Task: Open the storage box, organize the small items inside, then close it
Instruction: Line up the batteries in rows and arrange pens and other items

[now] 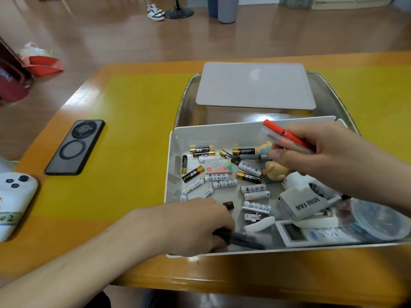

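Note:
The white storage box [171, 156] stands open on the table, and its grey lid [255, 85] lies flat behind it. Several black-gold and white batteries [219, 184] lie loose on the box floor. My left hand [200, 225] reaches into the near left corner and grips a dark grey marker [246, 240]. My right hand [320, 152] hovers over the far right part of the box and holds a red pen [283, 133] together with a clear one. A mini fan [304, 204], a white remote [311, 235], a small card box [219, 167] and a bear figure [274, 171] also lie inside.
A silver tray [184, 101] sits under the lid and behind the box. A black phone [75, 147] lies on the yellow mat [133, 130] to the left. A white controller [13, 201] rests at the table's left edge. Red items lie on the floor at far left.

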The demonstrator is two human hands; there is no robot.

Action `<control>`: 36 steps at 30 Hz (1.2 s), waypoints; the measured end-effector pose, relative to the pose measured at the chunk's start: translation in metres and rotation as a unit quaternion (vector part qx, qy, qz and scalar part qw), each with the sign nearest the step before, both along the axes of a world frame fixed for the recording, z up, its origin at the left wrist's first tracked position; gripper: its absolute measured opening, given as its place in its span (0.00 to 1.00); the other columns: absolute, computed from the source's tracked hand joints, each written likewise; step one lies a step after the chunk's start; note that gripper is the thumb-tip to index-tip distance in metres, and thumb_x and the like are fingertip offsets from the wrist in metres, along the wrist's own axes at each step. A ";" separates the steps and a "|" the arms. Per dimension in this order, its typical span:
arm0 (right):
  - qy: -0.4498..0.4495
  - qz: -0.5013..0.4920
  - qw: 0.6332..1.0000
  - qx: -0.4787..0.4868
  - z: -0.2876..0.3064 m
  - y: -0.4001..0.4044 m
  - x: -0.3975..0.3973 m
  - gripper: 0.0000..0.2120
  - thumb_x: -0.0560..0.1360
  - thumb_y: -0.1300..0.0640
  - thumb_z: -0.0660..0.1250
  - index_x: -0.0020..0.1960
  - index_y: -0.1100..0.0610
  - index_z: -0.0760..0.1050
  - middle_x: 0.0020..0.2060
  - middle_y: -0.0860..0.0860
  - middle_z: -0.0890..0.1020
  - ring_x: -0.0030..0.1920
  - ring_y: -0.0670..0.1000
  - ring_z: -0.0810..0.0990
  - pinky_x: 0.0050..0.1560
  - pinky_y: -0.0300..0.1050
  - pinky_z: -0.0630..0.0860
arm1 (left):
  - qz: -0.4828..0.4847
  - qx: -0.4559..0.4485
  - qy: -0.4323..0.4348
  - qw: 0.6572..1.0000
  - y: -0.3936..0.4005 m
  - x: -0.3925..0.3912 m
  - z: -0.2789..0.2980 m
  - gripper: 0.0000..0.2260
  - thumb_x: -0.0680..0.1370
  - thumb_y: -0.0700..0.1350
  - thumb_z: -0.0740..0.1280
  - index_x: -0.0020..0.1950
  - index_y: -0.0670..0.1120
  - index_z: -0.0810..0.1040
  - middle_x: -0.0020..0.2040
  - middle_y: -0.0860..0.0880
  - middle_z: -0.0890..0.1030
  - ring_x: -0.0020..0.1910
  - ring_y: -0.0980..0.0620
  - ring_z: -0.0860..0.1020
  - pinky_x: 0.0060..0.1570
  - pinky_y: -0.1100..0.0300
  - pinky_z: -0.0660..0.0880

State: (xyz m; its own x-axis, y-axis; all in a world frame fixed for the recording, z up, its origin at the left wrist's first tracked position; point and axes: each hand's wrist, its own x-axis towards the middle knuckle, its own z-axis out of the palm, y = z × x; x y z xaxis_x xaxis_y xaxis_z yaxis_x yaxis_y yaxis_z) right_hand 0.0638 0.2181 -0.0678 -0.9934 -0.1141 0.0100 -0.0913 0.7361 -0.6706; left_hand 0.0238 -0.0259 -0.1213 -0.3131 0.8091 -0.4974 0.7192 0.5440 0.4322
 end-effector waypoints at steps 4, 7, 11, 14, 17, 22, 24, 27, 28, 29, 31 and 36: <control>0.001 0.003 1.000 0.003 -0.001 -0.005 -0.003 0.13 0.77 0.46 0.67 0.37 0.51 0.73 0.27 0.48 0.74 0.25 0.43 0.67 0.26 0.40 0.68 | 0.012 0.033 -0.066 0.997 0.008 0.000 0.001 0.07 0.80 0.48 0.66 0.57 0.55 0.79 0.46 0.58 0.81 0.42 0.61 0.77 0.44 0.63 0.76; 0.003 0.008 1.000 0.007 0.000 -0.009 -0.004 0.13 0.77 0.48 0.68 0.37 0.53 0.75 0.29 0.51 0.76 0.24 0.43 0.69 0.27 0.36 0.68 | 0.020 0.013 -0.096 0.995 0.007 -0.004 0.006 0.13 0.80 0.51 0.66 0.64 0.56 0.78 0.53 0.57 0.82 0.48 0.59 0.79 0.51 0.57 0.79; -0.035 0.017 0.999 -0.016 0.000 -0.016 -0.003 0.13 0.74 0.43 0.66 0.41 0.53 0.78 0.31 0.54 0.79 0.24 0.45 0.72 0.24 0.37 0.69 | 0.051 0.055 -0.072 0.995 -0.002 -0.014 0.019 0.09 0.78 0.53 0.69 0.56 0.53 0.82 0.47 0.58 0.83 0.45 0.62 0.79 0.46 0.65 0.77; -0.057 0.035 0.998 -0.011 0.000 -0.022 -0.001 0.14 0.74 0.41 0.65 0.42 0.52 0.78 0.31 0.53 0.80 0.29 0.53 0.76 0.28 0.49 0.74 | 0.007 0.044 0.113 0.993 -0.007 -0.019 0.014 0.09 0.76 0.53 0.71 0.55 0.55 0.79 0.49 0.59 0.79 0.48 0.60 0.76 0.45 0.61 0.76; -0.047 0.048 0.998 -0.005 0.000 -0.028 0.001 0.15 0.74 0.39 0.64 0.41 0.51 0.77 0.31 0.52 0.79 0.28 0.52 0.75 0.28 0.48 0.73 | -0.058 0.023 0.234 0.970 -0.004 -0.017 0.002 0.10 0.75 0.55 0.71 0.52 0.54 0.77 0.50 0.55 0.79 0.51 0.52 0.75 0.44 0.55 0.76; -0.054 0.064 0.996 -0.020 -0.005 -0.037 0.002 0.13 0.75 0.42 0.66 0.39 0.50 0.75 0.30 0.49 0.76 0.25 0.44 0.70 0.26 0.43 0.69 | -0.060 0.038 0.263 0.962 0.003 -0.017 0.003 0.08 0.74 0.49 0.68 0.38 0.52 0.71 0.35 0.54 0.74 0.36 0.49 0.76 0.28 0.58 0.66; -0.059 0.073 0.995 -0.015 -0.009 -0.039 0.004 0.14 0.75 0.43 0.67 0.39 0.53 0.74 0.31 0.51 0.75 0.26 0.44 0.69 0.27 0.43 0.68 | -0.053 0.025 0.270 0.961 0.005 -0.020 0.012 0.08 0.72 0.51 0.68 0.38 0.51 0.71 0.38 0.52 0.76 0.40 0.48 0.75 0.31 0.56 0.71; -0.079 0.093 0.992 -0.020 -0.010 -0.041 0.007 0.12 0.76 0.45 0.69 0.41 0.52 0.75 0.31 0.49 0.74 0.26 0.43 0.68 0.27 0.38 0.66 | -0.032 0.055 0.313 0.948 -0.002 -0.036 0.033 0.09 0.71 0.55 0.65 0.39 0.50 0.79 0.40 0.54 0.78 0.44 0.50 0.73 0.42 0.53 0.73; -0.085 0.104 0.991 -0.018 -0.010 -0.043 0.008 0.11 0.76 0.45 0.70 0.42 0.52 0.76 0.31 0.47 0.75 0.27 0.42 0.69 0.28 0.37 0.68 | -0.028 0.063 0.327 0.942 -0.007 -0.043 0.041 0.10 0.71 0.55 0.65 0.39 0.51 0.81 0.40 0.55 0.78 0.45 0.50 0.72 0.44 0.54 0.73; -0.089 0.114 0.989 -0.012 -0.010 -0.045 0.009 0.10 0.76 0.45 0.70 0.43 0.51 0.76 0.32 0.45 0.76 0.28 0.43 0.71 0.31 0.36 0.69 | -0.026 0.064 0.339 0.938 -0.013 -0.048 0.047 0.10 0.71 0.56 0.65 0.39 0.52 0.81 0.40 0.56 0.78 0.46 0.51 0.71 0.45 0.54 0.72; -0.107 0.134 0.985 -0.001 -0.011 -0.053 0.010 0.08 0.76 0.45 0.69 0.45 0.49 0.77 0.36 0.44 0.78 0.31 0.44 0.75 0.35 0.39 0.73 | -0.019 0.052 0.348 0.936 -0.022 -0.053 0.054 0.10 0.71 0.56 0.65 0.42 0.53 0.83 0.40 0.56 0.78 0.46 0.53 0.69 0.45 0.56 0.70; -0.155 0.197 0.966 0.065 -0.021 -0.083 0.015 0.09 0.76 0.42 0.69 0.48 0.47 0.74 0.39 0.44 0.78 0.39 0.44 0.76 0.38 0.42 0.72 | -0.024 0.021 0.342 0.939 -0.023 -0.050 0.044 0.08 0.72 0.54 0.66 0.43 0.53 0.82 0.42 0.56 0.73 0.48 0.54 0.69 0.48 0.58 0.68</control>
State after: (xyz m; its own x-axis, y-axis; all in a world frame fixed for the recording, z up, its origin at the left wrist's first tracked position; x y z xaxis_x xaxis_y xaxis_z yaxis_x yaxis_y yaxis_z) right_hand 0.0787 0.1348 -0.0893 -0.8261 -0.4635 -0.3204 -0.1910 0.7653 -0.6147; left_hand -0.0265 -0.0491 -0.0777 -0.5104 0.8449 -0.1602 0.8597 0.4968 -0.1187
